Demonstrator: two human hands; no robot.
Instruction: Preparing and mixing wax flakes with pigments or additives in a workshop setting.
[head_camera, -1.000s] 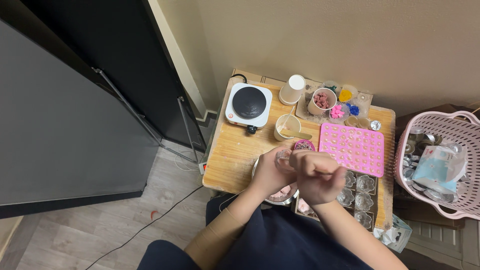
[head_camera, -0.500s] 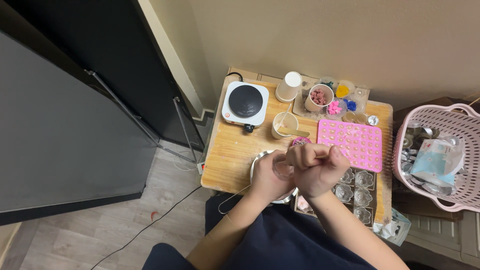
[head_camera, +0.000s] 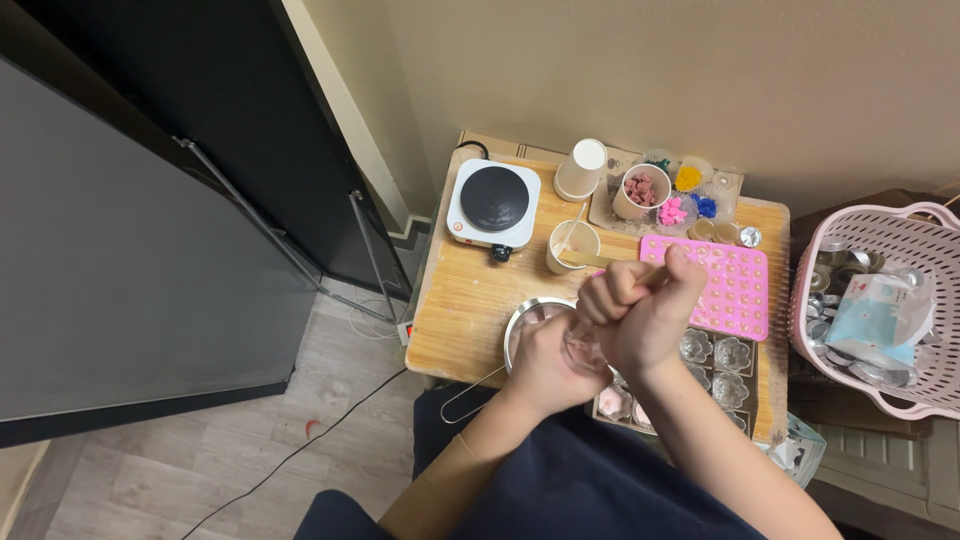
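Both hands meet over the near edge of a small wooden table (head_camera: 470, 300). The right hand (head_camera: 645, 310) is closed in a fist around a thin stick (head_camera: 652, 272) whose tip pokes out by the thumb. The left hand (head_camera: 545, 360) is wrapped around a small clear cup (head_camera: 582, 350), held just above a metal pan (head_camera: 525, 325) with a wire handle. Beyond the hands lie a pink mould (head_camera: 735, 285) and a paper cup (head_camera: 572, 245) with a stick in it; further back stands a white hot plate (head_camera: 493, 203). Clear flower-shaped moulds (head_camera: 730, 360) sit to the right of the hands, and a pink basket (head_camera: 880, 300) stands beside the table
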